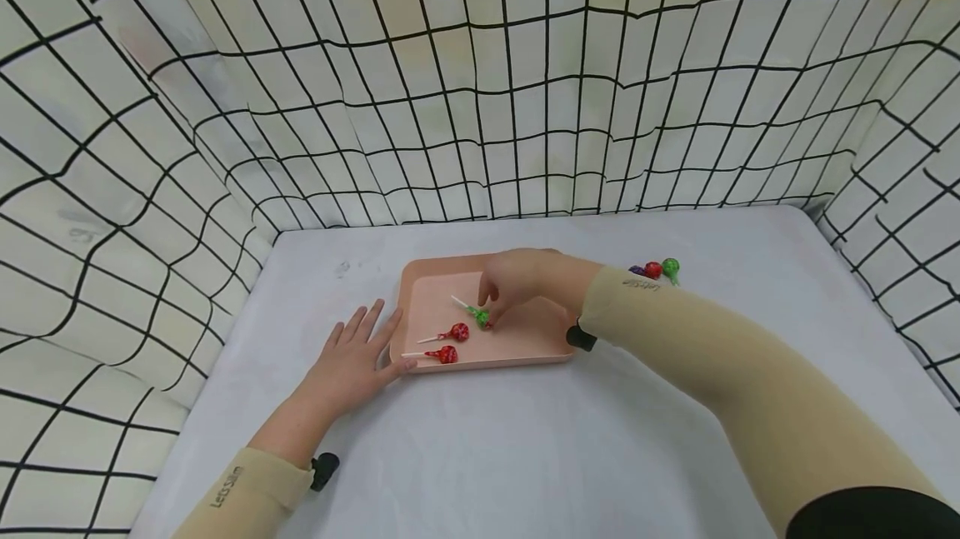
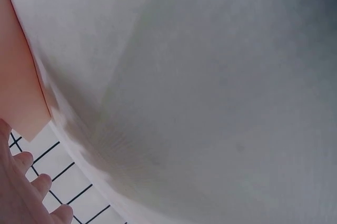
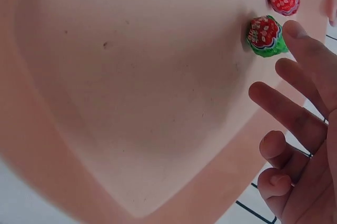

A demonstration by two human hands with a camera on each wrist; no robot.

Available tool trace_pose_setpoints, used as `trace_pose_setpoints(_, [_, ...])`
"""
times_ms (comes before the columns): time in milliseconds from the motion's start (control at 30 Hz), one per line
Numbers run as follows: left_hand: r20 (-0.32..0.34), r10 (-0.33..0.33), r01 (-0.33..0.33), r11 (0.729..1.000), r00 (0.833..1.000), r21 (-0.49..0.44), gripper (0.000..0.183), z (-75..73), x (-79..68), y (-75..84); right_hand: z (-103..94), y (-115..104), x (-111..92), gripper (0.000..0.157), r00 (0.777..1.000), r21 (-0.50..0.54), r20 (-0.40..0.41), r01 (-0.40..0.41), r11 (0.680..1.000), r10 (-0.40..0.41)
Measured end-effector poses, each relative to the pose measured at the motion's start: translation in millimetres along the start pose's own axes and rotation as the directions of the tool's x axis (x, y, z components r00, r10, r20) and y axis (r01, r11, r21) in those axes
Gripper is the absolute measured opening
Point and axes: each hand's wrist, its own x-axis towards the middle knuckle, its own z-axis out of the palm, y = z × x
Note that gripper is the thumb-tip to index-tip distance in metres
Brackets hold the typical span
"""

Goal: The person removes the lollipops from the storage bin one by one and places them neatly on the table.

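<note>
A pink tray [image 1: 517, 362] lies on the white table. On it, two red-wrapped lollipops [image 1: 459, 331] [image 1: 447, 354] lie in a row with a green-wrapped lollipop [image 1: 482, 319], sticks toward the left. My right hand [image 1: 517, 282] is over the tray at the green lollipop; in the right wrist view its thumb tip is beside the candy [image 3: 266, 37], the other fingers loosely bent and apart from it. My left hand [image 1: 360, 364] has its fingers spread at the tray's left edge, thumb by the near left corner. The left wrist view shows the tray's side [image 2: 23, 76] and some fingertips.
Beyond the right forearm, a purple [image 1: 637, 270], a red [image 1: 653, 270] and a green lollipop [image 1: 671, 267] lie on the table [image 1: 600, 456], partly hidden by the sleeve. Black wire mesh [image 1: 517, 89] in front of white sheeting encloses the back and both sides.
</note>
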Motion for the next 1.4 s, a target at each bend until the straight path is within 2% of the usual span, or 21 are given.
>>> trace_pose_setpoints(500, [0.01, 0.001, -0.001, 1.0, 1.0, -0.002, 0.09, -0.9, 0.1, 0.4, 8.5, -8, 11, 0.018, 1.0, -0.092, -0.003, -0.025, 0.995, 0.025])
trace_pose_setpoints(800, [0.003, 0.001, -0.001, 1.0, 1.0, -0.01, 0.092, -0.6, 0.6, 0.5, 6.5, 0, 2, 0.007, 0.998, -0.045, -0.018, -0.069, 0.997, 0.068])
trace_pose_setpoints(1000, [0.004, 0.003, -0.003, 1.0, 1.0, -0.012, 0.093, -1.6, 0.4, 0.9, 4.1, 5, 1, 0.014, 0.998, -0.077, 0.008, -0.063, 0.995, 0.064])
trace_pose_setpoints(1400, [0.007, 0.001, -0.001, 1.0, 1.0, -0.004, 0.092, -2.3, -0.1, 1.7, 5.1, 10, -4, 0.026, 1.0, -0.045, 0.024, -0.016, 0.999, 0.017])
